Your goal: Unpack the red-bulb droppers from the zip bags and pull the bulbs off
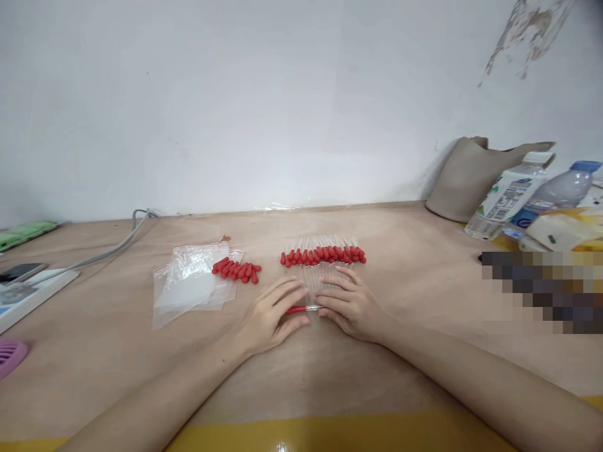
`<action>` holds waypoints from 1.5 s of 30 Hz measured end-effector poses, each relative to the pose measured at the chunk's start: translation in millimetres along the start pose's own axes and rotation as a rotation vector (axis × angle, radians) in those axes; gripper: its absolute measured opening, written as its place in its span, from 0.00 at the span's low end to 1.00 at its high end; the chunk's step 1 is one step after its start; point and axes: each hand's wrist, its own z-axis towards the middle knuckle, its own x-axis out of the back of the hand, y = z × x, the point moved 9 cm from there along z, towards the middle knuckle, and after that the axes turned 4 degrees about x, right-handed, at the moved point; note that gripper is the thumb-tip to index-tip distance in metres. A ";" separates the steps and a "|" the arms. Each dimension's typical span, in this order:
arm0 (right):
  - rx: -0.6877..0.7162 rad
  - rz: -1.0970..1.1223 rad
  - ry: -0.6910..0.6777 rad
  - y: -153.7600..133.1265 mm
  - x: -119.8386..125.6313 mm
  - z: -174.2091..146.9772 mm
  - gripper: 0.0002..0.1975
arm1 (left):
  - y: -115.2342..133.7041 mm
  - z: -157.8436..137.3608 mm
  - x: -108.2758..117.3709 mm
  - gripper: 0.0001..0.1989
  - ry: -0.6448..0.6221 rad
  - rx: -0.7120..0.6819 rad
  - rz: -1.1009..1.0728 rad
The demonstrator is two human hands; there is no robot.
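My left hand (pixel 277 311) is closed around a red rubber bulb (pixel 296 309), its thumb and fingers curled from both sides. A clear glass tube (pixel 311 307) runs from the bulb to my right hand (pixel 352 307), whose fingers close on the tube's other end. Together they look like a dropper lying level just above the table. Behind my hands lies a row of loose glass tubes (pixel 311 279), partly covered by my fingers. Farther back is a row of droppers with red bulbs (pixel 325 254), tubes pointing toward the wall. A small pile of loose red bulbs (pixel 238 270) lies to the left.
Clear zip bags (pixel 188 285) lie under the left pile's edge. At left are a power strip (pixel 38 295), a phone (pixel 21 274), a grey cable (pixel 108 250) and a purple object (pixel 10 356). Bottles (pixel 511 194) and a grey-brown container (pixel 461 179) stand at right.
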 end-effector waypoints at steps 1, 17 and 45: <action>-0.001 0.004 0.006 -0.3 0.4 -0.4 0.07 | 2.9 0.7 -3.4 0.16 0.008 -0.026 -0.001; 0.017 0.045 -0.038 -7.9 -10.4 5.8 0.08 | 21.9 -3.6 -8.7 0.15 0.082 -0.213 0.196; 0.173 -0.036 -0.006 -26.0 0.9 4.6 0.07 | 17.3 -2.1 -6.2 0.06 0.003 -0.114 0.015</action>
